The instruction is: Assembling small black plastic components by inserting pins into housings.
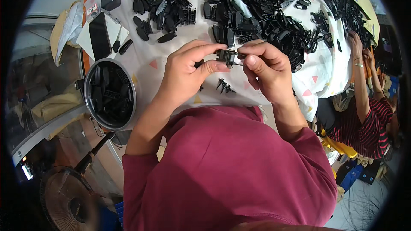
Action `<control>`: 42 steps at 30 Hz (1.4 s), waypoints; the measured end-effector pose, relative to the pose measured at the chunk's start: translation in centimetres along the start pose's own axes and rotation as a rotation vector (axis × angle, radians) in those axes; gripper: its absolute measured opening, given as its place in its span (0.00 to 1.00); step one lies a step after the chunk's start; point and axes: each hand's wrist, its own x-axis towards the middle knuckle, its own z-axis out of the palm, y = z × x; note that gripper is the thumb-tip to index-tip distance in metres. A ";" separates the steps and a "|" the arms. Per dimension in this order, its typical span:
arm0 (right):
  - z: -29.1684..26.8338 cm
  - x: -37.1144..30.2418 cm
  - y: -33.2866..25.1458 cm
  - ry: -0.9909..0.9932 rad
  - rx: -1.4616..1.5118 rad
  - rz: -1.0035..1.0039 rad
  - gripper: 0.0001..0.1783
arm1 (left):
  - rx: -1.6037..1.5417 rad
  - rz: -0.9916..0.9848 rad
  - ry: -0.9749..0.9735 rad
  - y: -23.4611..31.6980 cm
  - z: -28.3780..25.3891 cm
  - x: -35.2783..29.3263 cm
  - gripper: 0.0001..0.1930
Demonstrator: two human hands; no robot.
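Between my two hands, above the cloth near the table's front edge, is a small black plastic part [225,56] with ridges and prongs. My left hand [186,65] pinches its left end between thumb and fingers. At its right side my right hand [266,65] closes on a thin dark piece [240,56] that meets the part; its exact kind is hidden by the fingers. Just below my hands, a few small black pointed pieces [224,86] lie on the cloth. Another dark bit shows behind my left fingers.
Heaps of black plastic parts [274,17] cover the far side, with a smaller pile [160,8] at far left. A round metal bowl [135,102] of black parts stands left, near a phone [99,36]. A fan [70,201] is lower left. A co-worker's arms [361,77] reach in at right.
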 end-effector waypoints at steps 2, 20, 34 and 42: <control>-0.1 0.1 0.1 0.002 -0.031 0.023 0.08 | -0.014 -0.026 0.007 0.4 0.1 -0.3 0.16; 0.7 -2.2 4.2 0.120 -0.022 0.226 0.15 | -0.761 -0.509 0.105 -1.6 3.7 -3.1 0.15; 0.3 -3.6 6.5 0.217 0.000 0.093 0.14 | -0.816 -0.574 0.086 -2.1 5.1 -3.5 0.13; -1.5 -3.7 5.5 0.192 -0.158 0.130 0.16 | -1.010 -0.574 0.150 -3.4 5.7 -2.9 0.12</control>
